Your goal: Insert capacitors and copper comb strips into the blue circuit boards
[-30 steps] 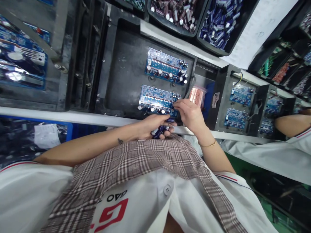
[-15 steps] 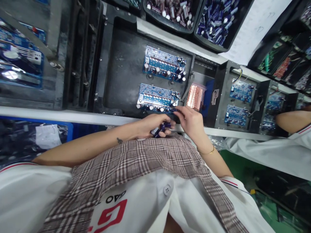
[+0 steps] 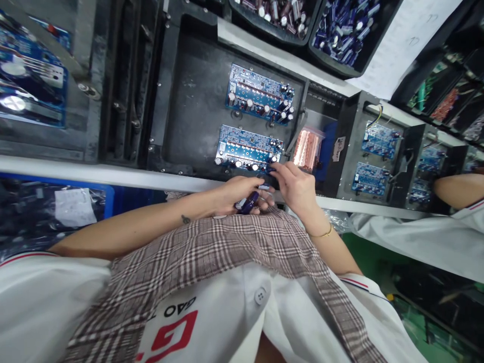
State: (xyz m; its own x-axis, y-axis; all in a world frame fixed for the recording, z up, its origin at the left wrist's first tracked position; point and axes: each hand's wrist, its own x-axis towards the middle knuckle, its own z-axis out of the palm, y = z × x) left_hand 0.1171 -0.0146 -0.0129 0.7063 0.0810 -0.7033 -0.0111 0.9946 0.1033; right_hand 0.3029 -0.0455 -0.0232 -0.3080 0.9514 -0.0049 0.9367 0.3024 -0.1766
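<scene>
Several dark blue capacitors (image 3: 248,202) lie in my left hand (image 3: 242,194), its fingers curled around them just in front of the fixture's near edge. One capacitor (image 3: 263,187) sticks out between the thumb and fingers. My right hand (image 3: 296,184) is pinched on a small dark capacitor (image 3: 272,169) at the near right corner of the lower blue circuit board (image 3: 247,146); the fingertips partly hide it. A second circuit board (image 3: 260,94), fitted with upright capacitors, sits farther back in the same black tray (image 3: 192,101).
Bins of brown capacitors (image 3: 283,15) and blue capacitors (image 3: 344,33) stand at the back. Right of the tray is a bag of coppery parts (image 3: 308,148). Another fixture holds blue boards (image 3: 380,141); a co-worker's arm (image 3: 459,190) reaches in at far right. Paper (image 3: 410,48) lies behind.
The tray and boards have shifted slightly in view. In my left hand a capacitor now lies nearer the fingertips. My right hand stays pinched at the lower board's corner.
</scene>
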